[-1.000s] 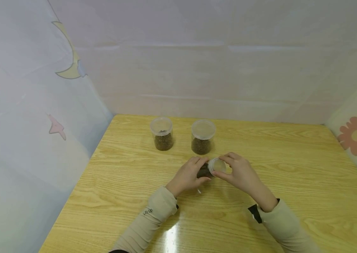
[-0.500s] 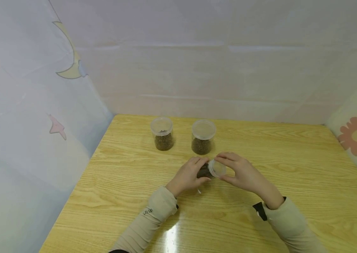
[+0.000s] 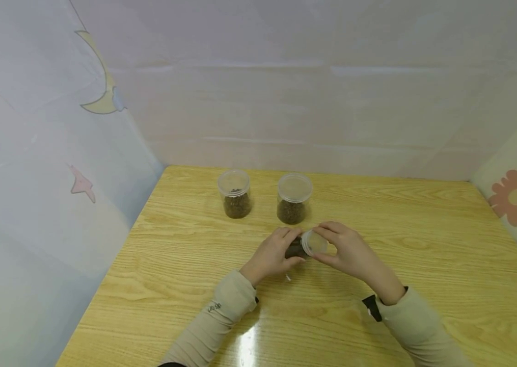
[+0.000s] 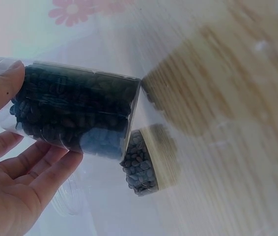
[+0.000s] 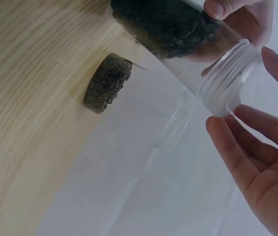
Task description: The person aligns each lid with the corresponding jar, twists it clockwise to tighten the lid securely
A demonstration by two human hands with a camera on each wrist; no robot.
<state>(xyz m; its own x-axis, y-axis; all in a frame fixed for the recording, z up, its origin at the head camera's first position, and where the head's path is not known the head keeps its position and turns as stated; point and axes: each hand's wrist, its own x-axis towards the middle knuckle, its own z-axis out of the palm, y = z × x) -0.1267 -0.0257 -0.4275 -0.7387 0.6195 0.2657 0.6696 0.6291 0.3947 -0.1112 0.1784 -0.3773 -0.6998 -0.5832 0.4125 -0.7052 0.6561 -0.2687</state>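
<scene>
A clear jar [image 4: 75,108] of dark coffee beans is held tilted on its side, its lid end to the right in the head view. My left hand [image 3: 271,257] grips its body, thumb on one side and fingers on the other. My right hand [image 3: 352,252] has its thumb and fingertips at the edge of the clear lid [image 3: 315,241], which sits on the jar mouth. In the right wrist view, the right fingers [image 5: 227,147] curve around the lid's rim, and the beans lie toward the jar's base.
Beyond the hands stand two more lidded clear jars, a left jar [image 3: 237,204] and a right jar [image 3: 292,210], each partly filled with dark beans. All are on a wood-grain table [image 3: 185,244], with a pale patterned cloth [image 3: 286,112] behind it.
The right thumb and fingers shift back to the right along the lid, then slightly left again. My left hand and the jar stay in place; the two standing jars have not moved.
</scene>
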